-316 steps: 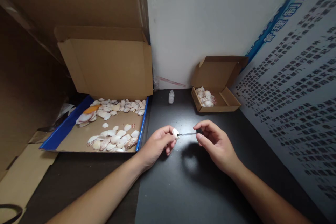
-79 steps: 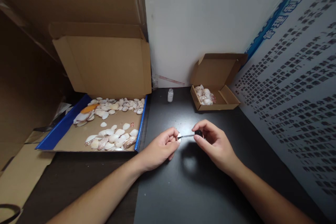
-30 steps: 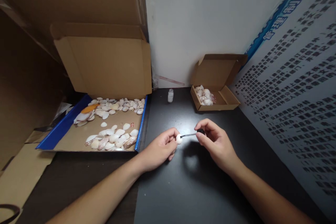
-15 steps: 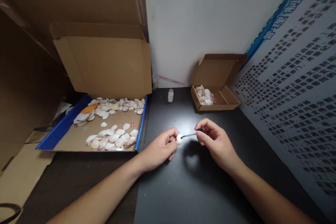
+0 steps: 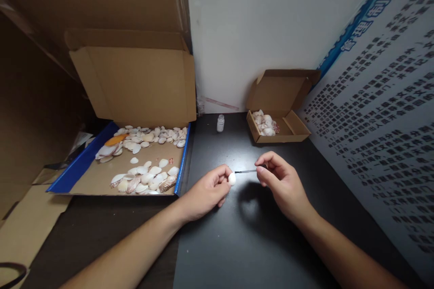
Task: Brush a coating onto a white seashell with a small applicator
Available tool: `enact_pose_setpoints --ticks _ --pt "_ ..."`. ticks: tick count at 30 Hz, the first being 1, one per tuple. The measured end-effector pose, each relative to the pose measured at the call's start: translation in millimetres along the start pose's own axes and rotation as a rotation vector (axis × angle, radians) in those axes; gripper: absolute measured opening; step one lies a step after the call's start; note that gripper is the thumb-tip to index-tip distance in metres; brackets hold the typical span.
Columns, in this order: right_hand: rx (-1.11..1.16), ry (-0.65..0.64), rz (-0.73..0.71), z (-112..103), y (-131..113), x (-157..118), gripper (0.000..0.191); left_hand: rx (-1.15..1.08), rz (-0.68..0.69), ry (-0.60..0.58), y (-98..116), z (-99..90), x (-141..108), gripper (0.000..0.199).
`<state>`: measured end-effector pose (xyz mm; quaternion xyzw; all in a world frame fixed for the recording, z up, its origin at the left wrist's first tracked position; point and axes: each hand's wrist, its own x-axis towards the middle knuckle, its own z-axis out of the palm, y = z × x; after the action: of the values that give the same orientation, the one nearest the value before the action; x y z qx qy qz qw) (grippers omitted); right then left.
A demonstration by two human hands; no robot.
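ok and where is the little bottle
In the head view, the little bottle stands upright on the dark tabletop near the white wall, beyond the left hand and left of the small shell box.

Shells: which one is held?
The white shell in the left hand, beside the brush; the others in view lie in the blue box or the small box.

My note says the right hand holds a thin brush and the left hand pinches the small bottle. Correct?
Not quite: the head view shows the left hand pinching a white seashell, not the small bottle, which stands on the dark tabletop. The right hand does hold a thin brush.
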<state>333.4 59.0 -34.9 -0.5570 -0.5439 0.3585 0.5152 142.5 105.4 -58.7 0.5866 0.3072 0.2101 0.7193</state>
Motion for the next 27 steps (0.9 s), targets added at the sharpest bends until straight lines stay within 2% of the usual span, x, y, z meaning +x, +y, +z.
enact_pose_setpoints --ticks 13,27 --pt "-0.019 -0.051 -0.001 -0.2 0.2 0.8 0.013 0.012 -0.009 0.007 2.1 1.4 -0.3 0.023" --pt "0.099 -0.077 0.015 -1.2 3.9 1.6 0.014 -0.007 -0.009 0.015 2.9 0.9 -0.6 0.024"
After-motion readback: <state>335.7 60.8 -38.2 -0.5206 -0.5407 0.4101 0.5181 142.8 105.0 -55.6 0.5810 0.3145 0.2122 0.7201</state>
